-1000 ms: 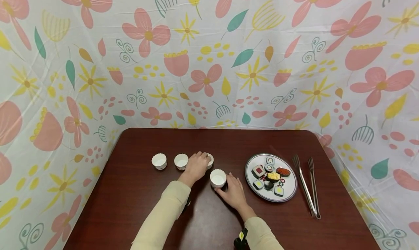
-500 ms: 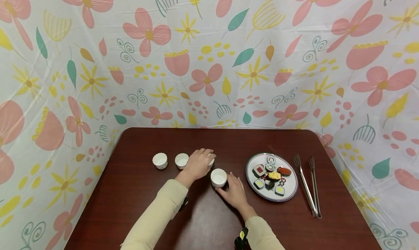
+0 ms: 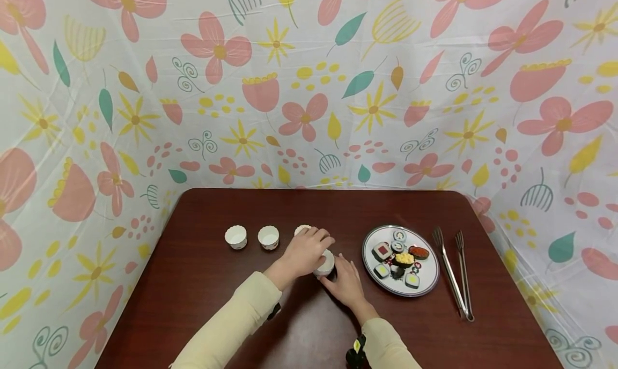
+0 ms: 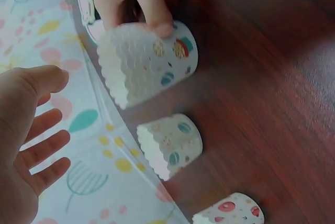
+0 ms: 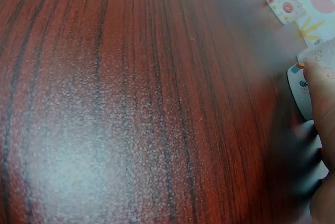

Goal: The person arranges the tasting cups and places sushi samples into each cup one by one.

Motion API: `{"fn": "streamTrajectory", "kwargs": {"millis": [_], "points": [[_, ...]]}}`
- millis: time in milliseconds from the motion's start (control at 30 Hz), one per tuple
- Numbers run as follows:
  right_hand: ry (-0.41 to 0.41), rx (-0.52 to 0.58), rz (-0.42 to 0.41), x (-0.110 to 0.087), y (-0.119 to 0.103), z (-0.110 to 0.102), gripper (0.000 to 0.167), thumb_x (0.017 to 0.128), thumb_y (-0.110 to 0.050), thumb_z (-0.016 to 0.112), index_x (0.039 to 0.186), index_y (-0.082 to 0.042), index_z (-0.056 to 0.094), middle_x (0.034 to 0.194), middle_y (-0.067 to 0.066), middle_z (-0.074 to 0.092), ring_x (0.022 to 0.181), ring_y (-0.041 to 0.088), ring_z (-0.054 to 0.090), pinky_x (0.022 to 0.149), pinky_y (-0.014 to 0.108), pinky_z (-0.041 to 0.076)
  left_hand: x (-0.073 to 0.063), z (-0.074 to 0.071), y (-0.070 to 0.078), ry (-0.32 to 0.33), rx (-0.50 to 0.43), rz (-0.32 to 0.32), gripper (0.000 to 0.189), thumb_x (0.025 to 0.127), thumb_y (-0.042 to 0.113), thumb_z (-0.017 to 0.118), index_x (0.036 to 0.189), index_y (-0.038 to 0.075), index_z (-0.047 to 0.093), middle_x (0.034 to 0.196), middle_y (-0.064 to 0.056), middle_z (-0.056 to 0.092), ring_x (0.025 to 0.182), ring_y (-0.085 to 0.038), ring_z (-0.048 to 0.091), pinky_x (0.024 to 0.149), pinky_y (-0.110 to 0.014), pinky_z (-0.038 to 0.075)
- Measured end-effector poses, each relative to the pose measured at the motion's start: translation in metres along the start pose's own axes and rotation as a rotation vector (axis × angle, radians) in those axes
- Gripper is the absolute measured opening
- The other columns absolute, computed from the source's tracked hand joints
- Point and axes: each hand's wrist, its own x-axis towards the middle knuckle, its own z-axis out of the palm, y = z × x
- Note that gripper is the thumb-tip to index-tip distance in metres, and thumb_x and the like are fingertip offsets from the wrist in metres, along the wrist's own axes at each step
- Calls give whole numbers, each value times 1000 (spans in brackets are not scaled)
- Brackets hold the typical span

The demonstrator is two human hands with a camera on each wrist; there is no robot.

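Observation:
My right hand [image 3: 347,283] grips a nested stack of white paper baking cups [image 4: 146,62] near the table's middle. Several scalloped rims and printed pictures show on the stack in the left wrist view. In the right wrist view the thumb [image 5: 322,109] presses its side. My left hand [image 3: 305,251] hovers over the stack's top, overlapping it in the head view; in the left wrist view its fingers are apart from the stack and loosely bent, holding nothing. To the left stand single baking cups in a row: one far left [image 3: 236,237], a middle one [image 3: 268,237], and one partly hidden [image 3: 302,229] behind the left hand.
A round white plate [image 3: 376,286] with several sushi pieces [image 3: 403,260] lies right of the right hand. Beyond it rest metal tongs [image 3: 454,278] with fork-like ends. A floral cloth [image 3: 309,90] hangs behind the dark wooden table [image 3: 193,315].
My left hand has left the third cup of the row and moved right, over the stack. That cup stays in the row. My right hand keeps its grip in place.

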Motion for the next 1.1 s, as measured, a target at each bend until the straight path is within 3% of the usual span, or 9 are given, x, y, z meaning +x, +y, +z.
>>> {"fn": "streamTrajectory", "kwargs": {"millis": [300, 533, 667, 833, 1100], "points": [[-3, -13, -9, 0, 1, 0, 62, 73, -35, 75, 124, -8, 53, 121, 14, 58, 122, 37, 46, 99, 61, 29, -13, 6, 16, -66, -13, 32, 33, 78, 35, 71, 107, 20, 65, 105, 4, 61, 94, -14, 56, 82, -32, 46], [14, 10, -12, 0, 1, 0, 61, 69, -32, 77, 120, -7, 55, 119, 15, 60, 121, 37, 47, 98, 61, 30, -26, 22, 20, -25, 32, 60, 23, 74, 36, 72, 91, 21, 69, 93, 5, 63, 84, -15, 56, 77, -32, 46], [4, 6, 9, -1, 1, 1, 62, 70, -32, 77, 121, -7, 54, 120, 14, 59, 122, 36, 46, 99, 60, 30, -30, 28, 21, -36, 44, 62, 17, 76, 37, 70, 85, 22, 68, 86, 7, 62, 80, -14, 55, 71, -30, 45], [9, -11, 8, -1, 2, 2, 62, 71, -34, 76, 122, -7, 54, 120, 14, 59, 122, 35, 46, 99, 60, 30, -32, 33, 23, -41, 59, 46, 12, 79, 34, 68, 85, 23, 69, 84, 8, 62, 79, -13, 55, 70, -28, 44], [13, -2, 6, -1, 0, 1, 62, 71, -35, 76, 122, -7, 54, 120, 15, 59, 122, 36, 47, 98, 61, 30, -32, 34, 23, 2, 91, 46, 10, 78, 30, 70, 83, 22, 69, 83, 8, 63, 78, -12, 56, 71, -28, 45]]}}
